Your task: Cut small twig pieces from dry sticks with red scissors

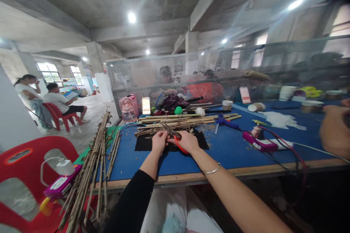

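My right hand (188,141) is closed around red-handled scissors (179,147), whose metal blades point up and to the left. Close beside it, my left hand (159,142) has its fingers pinched together near the blades; what they hold, if anything, is too small to make out. Both hands are over a black mat (142,144) on the blue table. Just beyond them lies a heap of thin brown twigs (149,130), with longer pale sticks (169,119) behind it.
Long bundled stalks (94,156) stretch along the left edge by a red chair (41,149). A blue glue gun (225,121), a purple power strip (258,142) and cables lie to the right. A perforated metal screen (136,69) stands behind. Another person's arm (335,131) is at far right.
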A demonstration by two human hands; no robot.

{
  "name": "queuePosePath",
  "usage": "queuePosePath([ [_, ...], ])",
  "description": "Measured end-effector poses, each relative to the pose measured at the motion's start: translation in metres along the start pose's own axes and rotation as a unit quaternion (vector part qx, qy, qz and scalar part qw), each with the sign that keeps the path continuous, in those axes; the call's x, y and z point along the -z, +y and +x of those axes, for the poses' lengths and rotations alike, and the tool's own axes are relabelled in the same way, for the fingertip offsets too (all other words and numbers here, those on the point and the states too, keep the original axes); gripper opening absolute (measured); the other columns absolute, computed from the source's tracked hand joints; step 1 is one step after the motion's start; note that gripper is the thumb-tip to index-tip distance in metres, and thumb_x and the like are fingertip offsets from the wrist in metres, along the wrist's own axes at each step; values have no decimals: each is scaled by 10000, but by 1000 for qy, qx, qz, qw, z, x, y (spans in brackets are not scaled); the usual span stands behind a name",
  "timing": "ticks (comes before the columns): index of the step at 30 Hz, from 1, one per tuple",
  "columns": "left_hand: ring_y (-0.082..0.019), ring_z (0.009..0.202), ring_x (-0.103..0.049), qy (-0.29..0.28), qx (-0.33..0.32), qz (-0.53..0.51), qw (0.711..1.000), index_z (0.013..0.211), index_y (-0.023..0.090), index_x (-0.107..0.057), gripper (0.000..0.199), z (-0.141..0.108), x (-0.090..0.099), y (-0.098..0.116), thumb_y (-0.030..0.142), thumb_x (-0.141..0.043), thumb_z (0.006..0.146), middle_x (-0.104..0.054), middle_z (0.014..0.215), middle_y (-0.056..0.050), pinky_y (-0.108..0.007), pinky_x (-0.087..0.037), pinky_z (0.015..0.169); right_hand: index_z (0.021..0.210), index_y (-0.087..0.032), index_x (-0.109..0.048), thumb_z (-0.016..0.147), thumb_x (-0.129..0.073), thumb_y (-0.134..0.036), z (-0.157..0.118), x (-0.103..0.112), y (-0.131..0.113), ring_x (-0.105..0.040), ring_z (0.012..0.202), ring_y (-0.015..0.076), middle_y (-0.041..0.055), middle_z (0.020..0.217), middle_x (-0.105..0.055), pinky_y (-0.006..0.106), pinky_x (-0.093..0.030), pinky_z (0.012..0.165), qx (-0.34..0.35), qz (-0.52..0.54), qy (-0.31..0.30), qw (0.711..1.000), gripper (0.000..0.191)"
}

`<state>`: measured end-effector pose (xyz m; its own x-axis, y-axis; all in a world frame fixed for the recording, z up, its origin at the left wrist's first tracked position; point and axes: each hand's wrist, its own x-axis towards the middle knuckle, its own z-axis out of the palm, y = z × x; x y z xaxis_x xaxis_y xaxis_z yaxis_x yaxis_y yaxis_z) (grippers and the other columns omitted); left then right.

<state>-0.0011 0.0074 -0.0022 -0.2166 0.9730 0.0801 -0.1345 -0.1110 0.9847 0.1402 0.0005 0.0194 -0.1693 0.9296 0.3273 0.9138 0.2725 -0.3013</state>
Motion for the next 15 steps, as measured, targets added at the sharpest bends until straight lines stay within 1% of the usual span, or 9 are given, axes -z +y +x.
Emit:
queuePosePath([
  [2,-72,461,-515,-12,-5,-14,1000,737,146,-550,268,0,0,-1,397,-629,681,-566,577,13,-170,-395,412,944,-214,-595,682,-496,-682,0,-1,0,-602,876,221,79,967,-620,282,-424,702,19,10,-3,1000,546],
  [4,-77,473,-520,-23,-1,-33,999,716,150,-546,250,1,-1,-2,385,-626,686,-567,576,11,-177,-409,428,965,-198,-583,669,-536,-661,0,-3,0,-588,902,225,90,977,-608,285,-418,721,22,15,3,1000,551],
  [8,-98,515,-550,-51,-4,-36,998,707,148,-575,211,0,-2,-2,353,-624,694,-600,604,-10,-196,-435,475,956,-166,-563,666,-569,-628,2,-6,0,-554,950,239,108,976,-595,304,-396,774,32,10,18,999,545],
  [11,-113,552,-572,-67,-30,-30,997,735,138,-619,181,0,-2,-3,314,-621,694,-625,623,-21,-217,-459,546,960,-158,-542,668,-566,-625,2,-8,1,-525,976,246,112,1004,-578,326,-371,812,50,2,28,998,552],
  [15,-120,599,-583,-83,-62,-32,994,763,129,-650,178,0,-1,-3,284,-629,680,-649,669,-30,-226,-465,617,974,-161,-519,667,-559,-627,2,-12,2,-491,1002,258,113,1051,-553,347,-350,829,48,-6,48,998,559],
])
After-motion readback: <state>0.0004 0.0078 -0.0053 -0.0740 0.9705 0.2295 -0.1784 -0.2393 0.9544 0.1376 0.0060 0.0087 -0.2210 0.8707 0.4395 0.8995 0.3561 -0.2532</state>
